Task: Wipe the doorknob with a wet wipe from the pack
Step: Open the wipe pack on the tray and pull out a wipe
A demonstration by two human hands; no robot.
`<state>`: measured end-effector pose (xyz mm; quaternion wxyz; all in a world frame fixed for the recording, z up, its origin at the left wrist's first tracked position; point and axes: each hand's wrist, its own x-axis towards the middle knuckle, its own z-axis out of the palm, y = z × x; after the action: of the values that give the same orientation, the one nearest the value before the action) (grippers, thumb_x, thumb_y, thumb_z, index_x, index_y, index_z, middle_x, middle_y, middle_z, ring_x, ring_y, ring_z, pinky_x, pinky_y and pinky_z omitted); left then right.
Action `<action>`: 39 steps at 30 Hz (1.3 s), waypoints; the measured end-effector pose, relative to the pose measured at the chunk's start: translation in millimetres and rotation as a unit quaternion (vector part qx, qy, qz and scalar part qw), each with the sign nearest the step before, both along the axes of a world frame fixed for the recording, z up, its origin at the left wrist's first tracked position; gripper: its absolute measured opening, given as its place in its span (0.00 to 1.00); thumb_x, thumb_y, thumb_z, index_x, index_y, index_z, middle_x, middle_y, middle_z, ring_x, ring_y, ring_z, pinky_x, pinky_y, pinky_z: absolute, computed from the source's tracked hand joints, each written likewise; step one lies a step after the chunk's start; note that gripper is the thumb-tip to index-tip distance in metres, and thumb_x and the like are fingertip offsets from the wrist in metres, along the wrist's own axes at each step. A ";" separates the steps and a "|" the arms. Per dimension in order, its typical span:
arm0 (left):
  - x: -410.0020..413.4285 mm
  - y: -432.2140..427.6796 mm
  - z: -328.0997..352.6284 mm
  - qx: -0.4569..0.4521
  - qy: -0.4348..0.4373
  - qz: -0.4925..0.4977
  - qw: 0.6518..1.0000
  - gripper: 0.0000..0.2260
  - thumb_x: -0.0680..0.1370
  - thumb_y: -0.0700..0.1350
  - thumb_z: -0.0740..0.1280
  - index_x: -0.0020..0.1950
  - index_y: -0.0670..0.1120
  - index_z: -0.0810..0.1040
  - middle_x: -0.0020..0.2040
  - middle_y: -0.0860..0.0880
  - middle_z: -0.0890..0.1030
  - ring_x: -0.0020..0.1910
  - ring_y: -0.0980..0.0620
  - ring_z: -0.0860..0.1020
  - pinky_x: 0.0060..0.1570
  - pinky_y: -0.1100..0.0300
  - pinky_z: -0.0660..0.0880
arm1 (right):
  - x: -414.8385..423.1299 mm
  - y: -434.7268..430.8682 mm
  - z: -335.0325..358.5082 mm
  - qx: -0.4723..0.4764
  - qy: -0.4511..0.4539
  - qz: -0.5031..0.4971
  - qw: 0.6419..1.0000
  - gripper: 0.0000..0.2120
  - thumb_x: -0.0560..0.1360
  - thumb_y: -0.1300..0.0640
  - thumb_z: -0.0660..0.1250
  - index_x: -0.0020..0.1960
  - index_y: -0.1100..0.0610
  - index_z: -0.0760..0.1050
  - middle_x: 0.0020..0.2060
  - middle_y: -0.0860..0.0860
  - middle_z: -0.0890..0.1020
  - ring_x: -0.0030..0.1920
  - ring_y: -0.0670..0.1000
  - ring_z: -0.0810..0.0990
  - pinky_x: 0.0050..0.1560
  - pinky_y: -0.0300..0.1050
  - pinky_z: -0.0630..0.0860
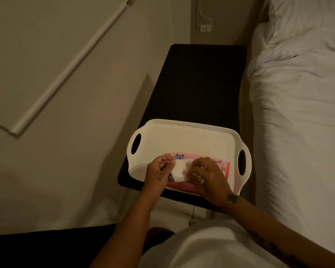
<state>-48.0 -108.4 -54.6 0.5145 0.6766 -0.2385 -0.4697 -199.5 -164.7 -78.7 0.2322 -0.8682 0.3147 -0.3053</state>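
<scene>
Upper left of frame: a pale wall with a white rounded rail running diagonally from top centre down to the left edge. Dim, warm light throughout.

Lower centre-left: left hand was curled, fingers pinched on the left edge of a white wet wipe. A thin strip, maybe the pack's seal flap, showed by its thumb; couldn't tell for sure.

Centre: the wipe sat over the middle of a pink wet wipe pack, part pulled up, still touching the pack. The pack lay flat in the near half of a white two-handled tray, blue "jaxx" lettering at its top edge. The hands covered most of the pack's face, so the opening was hidden.

Right of the wipe: right hand rested on the pack, fingers bent down onto the wipe's right edge; dark tattoo at the wrist.

The tray sat on the near end of a dark narrow table, far half bare. Above it, top centre, a wall socket with a white cable going up.

Right side: a bed with white rumpled bedding, just beside the table.

Bottom: a white shirt.

No doorknob in view.
</scene>
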 end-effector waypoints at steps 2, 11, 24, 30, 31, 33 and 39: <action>-0.2 0.2 0.6 0.002 -0.001 0.001 1.000 0.06 0.76 0.43 0.65 0.51 0.44 0.76 0.53 0.45 0.81 0.50 0.49 0.80 0.44 0.59 0.79 | -0.6 0.4 0.2 0.012 0.000 0.006 1.000 0.13 0.70 0.51 0.62 0.42 0.59 0.79 0.41 0.56 0.81 0.44 0.48 0.70 0.40 0.48 0.76; 2.1 3.4 4.1 0.014 0.006 -0.003 1.000 0.06 0.76 0.45 0.66 0.52 0.47 0.77 0.54 0.44 0.81 0.51 0.46 0.80 0.45 0.54 0.80 | 2.8 1.6 -0.5 -0.014 0.008 0.014 1.000 0.08 0.69 0.54 0.67 0.40 0.58 0.79 0.40 0.56 0.82 0.45 0.48 0.70 0.40 0.46 0.75; 6.9 6.0 9.6 -0.013 0.048 -0.047 0.998 0.18 0.71 0.33 0.68 0.58 0.47 0.74 0.55 0.46 0.80 0.51 0.48 0.79 0.36 0.64 0.78 | 21.1 -7.4 25.7 0.273 -0.096 -0.037 0.956 0.11 0.73 0.63 0.66 0.36 0.50 0.73 0.35 0.45 0.79 0.39 0.45 0.77 0.39 0.41 0.76; 4.6 5.4 6.8 -0.043 -0.016 -0.035 0.998 0.16 0.73 0.33 0.67 0.50 0.54 0.76 0.46 0.51 0.79 0.45 0.51 0.79 0.40 0.59 0.81 | 21.4 -14.2 34.3 0.302 -0.142 -0.054 0.941 0.14 0.74 0.65 0.64 0.37 0.48 0.71 0.35 0.46 0.77 0.38 0.46 0.76 0.36 0.34 0.74; 4.1 5.3 7.8 -0.045 -0.020 -0.033 0.998 0.15 0.73 0.33 0.67 0.50 0.54 0.76 0.44 0.51 0.79 0.43 0.52 0.79 0.40 0.60 0.80 | 20.3 -14.3 34.4 0.304 -0.145 -0.059 0.940 0.14 0.74 0.66 0.63 0.37 0.48 0.71 0.35 0.46 0.77 0.38 0.45 0.76 0.36 0.32 0.73; 3.7 4.8 8.4 -0.048 -0.046 -0.036 0.997 0.13 0.74 0.35 0.67 0.48 0.54 0.76 0.46 0.54 0.79 0.43 0.54 0.79 0.38 0.65 0.79 | 18.1 -15.1 34.4 0.313 -0.150 -0.072 0.935 0.14 0.74 0.66 0.63 0.37 0.48 0.71 0.36 0.45 0.77 0.39 0.45 0.76 0.36 0.30 0.74; -3.8 0.7 1.0 -0.027 -0.235 -0.092 0.967 0.06 0.72 0.41 0.70 0.49 0.44 0.80 0.45 0.53 0.77 0.42 0.56 0.77 0.38 0.70 0.75 | 16.9 -19.7 37.4 0.330 -0.178 -0.080 0.924 0.14 0.74 0.68 0.62 0.36 0.51 0.72 0.36 0.48 0.77 0.37 0.43 0.76 0.37 0.29 0.73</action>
<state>-51.8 -107.7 -53.6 0.4168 0.7286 -0.4269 -0.3364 -182.6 -184.4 -41.3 0.5326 -0.6460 0.4192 -0.3509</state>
